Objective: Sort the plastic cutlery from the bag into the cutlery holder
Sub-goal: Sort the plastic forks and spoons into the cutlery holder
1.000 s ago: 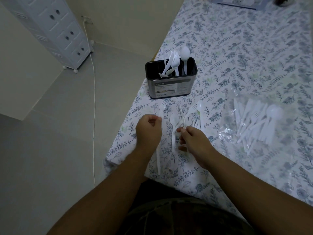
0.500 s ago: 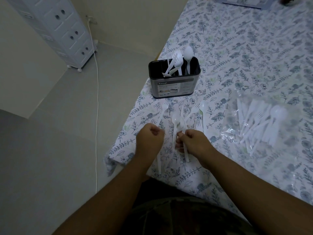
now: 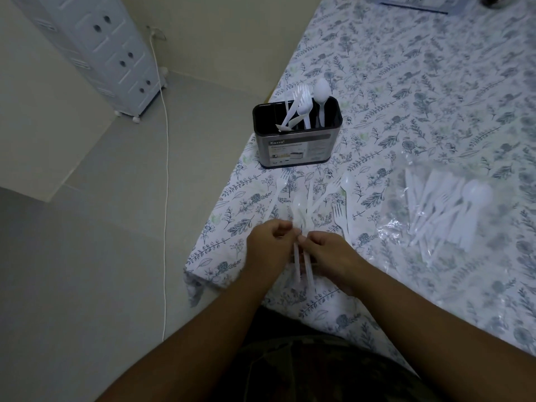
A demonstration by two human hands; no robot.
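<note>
Head view: left hand (image 3: 268, 245) and right hand (image 3: 333, 253) curled together, pinching white plastic cutlery (image 3: 301, 262) near table edge; cutlery holder (image 3: 295, 140) farther off, bag (image 3: 443, 216) lying right.

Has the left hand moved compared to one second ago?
Yes. The left hand has moved right, toward the right hand; against the cutlery holder, it now meets it over the white cutlery handles.

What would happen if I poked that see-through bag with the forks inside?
The plastic bag would probably crinkle and slide easily; it looks thin, wrinkled and floppy. The loose cutlery inside would likely shift about. It seems light, lying flat on the tablecloth.
</note>
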